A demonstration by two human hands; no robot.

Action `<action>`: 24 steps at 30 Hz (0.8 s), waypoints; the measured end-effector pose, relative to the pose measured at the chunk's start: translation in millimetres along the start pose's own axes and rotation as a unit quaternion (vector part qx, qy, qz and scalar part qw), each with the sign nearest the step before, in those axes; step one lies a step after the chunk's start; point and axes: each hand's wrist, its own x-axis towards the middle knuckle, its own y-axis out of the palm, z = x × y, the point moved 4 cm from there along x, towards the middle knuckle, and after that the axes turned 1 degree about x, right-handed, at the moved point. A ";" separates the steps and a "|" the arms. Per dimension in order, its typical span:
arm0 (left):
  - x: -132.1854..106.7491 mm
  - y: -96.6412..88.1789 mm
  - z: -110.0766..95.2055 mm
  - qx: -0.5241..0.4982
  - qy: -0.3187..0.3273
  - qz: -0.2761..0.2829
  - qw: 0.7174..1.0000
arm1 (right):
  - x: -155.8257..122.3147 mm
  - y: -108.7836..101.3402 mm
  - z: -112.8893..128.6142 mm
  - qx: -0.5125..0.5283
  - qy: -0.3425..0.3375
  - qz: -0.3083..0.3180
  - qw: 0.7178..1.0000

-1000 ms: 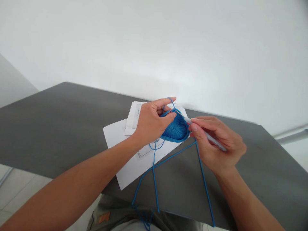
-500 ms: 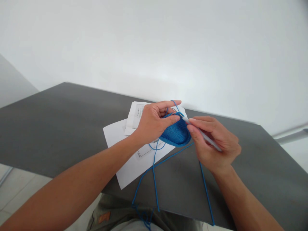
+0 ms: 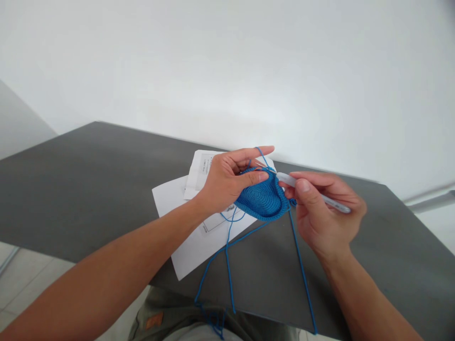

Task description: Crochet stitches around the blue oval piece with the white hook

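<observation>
My left hand (image 3: 223, 182) pinches the upper left edge of a round blue crochet piece (image 3: 262, 200) between thumb and fingers, with its index finger stretched out and blue yarn (image 3: 300, 265) looped over it. My right hand (image 3: 322, 213) grips a white crochet hook (image 3: 320, 195) like a pen, its tip at the top edge of the piece. Both hands hover just above a dark grey table (image 3: 88, 180). Strands of the yarn trail down off the near table edge toward my lap.
Two white printed paper sheets (image 3: 177, 199) lie on the table under my left hand. The table's far edge meets a white wall. Pale floor tiles show at the lower left, and a metal rail at the far right.
My right hand has shifted right and turned the hook flatter, thumb now on top. The crochet piece has rotated slightly toward the right. My left hand holds nearly the same place.
</observation>
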 end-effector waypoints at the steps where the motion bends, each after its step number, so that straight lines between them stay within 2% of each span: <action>1: -0.1 0.2 0.0 -0.001 0.001 0.002 1.000 | 0.8 0.5 -0.4 0.017 0.017 0.003 1.000; 5: -0.9 1.1 -1.1 -0.007 0.006 0.010 1.000 | 4.4 3.7 0.1 0.065 0.056 0.022 0.996; 11: -3.1 2.2 -2.5 -0.001 -0.018 0.006 1.000 | 8.9 4.0 -3.3 0.082 0.027 0.050 0.995; 14: -3.1 3.0 -2.1 0.003 -0.019 -0.007 1.000 | 7.5 2.4 -6.1 0.059 0.012 0.047 0.997; 16: -2.7 3.5 -0.6 0.005 -0.027 -0.021 0.999 | 5.1 0.8 -3.5 -0.002 -0.034 0.023 0.999; 18: -2.1 3.7 0.6 -0.003 -0.036 -0.044 0.998 | 1.5 1.7 3.6 -0.092 -0.113 0.012 0.989; 20: -1.7 3.8 1.0 -0.022 -0.048 -0.070 0.996 | -2.7 6.9 12.2 -0.179 -0.200 0.031 0.963; 24: -1.4 5.7 -1.6 -0.079 -0.085 -0.090 0.989 | -10.7 20.2 25.2 -0.298 -0.347 0.090 0.885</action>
